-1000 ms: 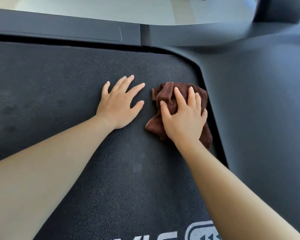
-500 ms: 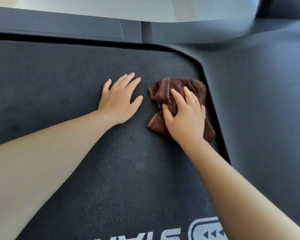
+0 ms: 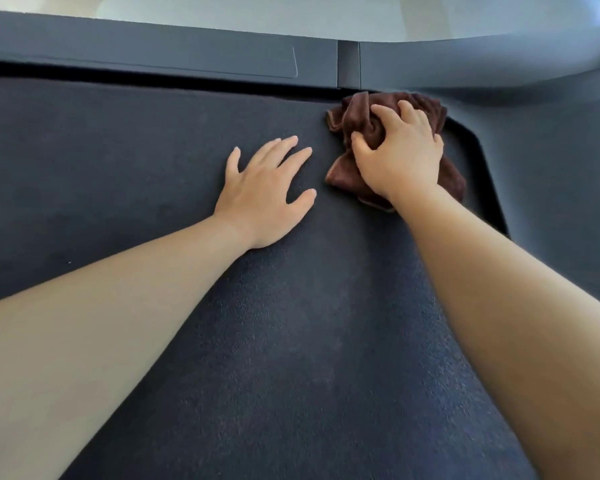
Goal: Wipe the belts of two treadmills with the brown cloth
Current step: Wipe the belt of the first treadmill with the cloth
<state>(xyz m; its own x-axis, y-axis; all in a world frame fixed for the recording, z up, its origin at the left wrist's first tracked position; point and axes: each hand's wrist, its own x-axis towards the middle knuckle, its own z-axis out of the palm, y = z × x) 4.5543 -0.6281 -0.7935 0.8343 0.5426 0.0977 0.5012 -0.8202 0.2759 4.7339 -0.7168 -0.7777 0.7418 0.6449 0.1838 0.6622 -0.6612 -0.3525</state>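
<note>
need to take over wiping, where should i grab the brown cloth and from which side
Grip the brown cloth by its raised central folds, from above: it lies crumpled on the belt, tucked into the frame corner, which blocks its far side. The right hand grips there.

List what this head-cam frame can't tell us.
Head view, cloth: much of it lies under the right hand that grips it.
Head view, belt: the parts beneath the cloth, the flat left hand and both forearms are covered.
Belt's left side and near end: cut off by the frame edges.
Slot under the front cover: lost in shadow.
Second treadmill: out of frame.
</note>
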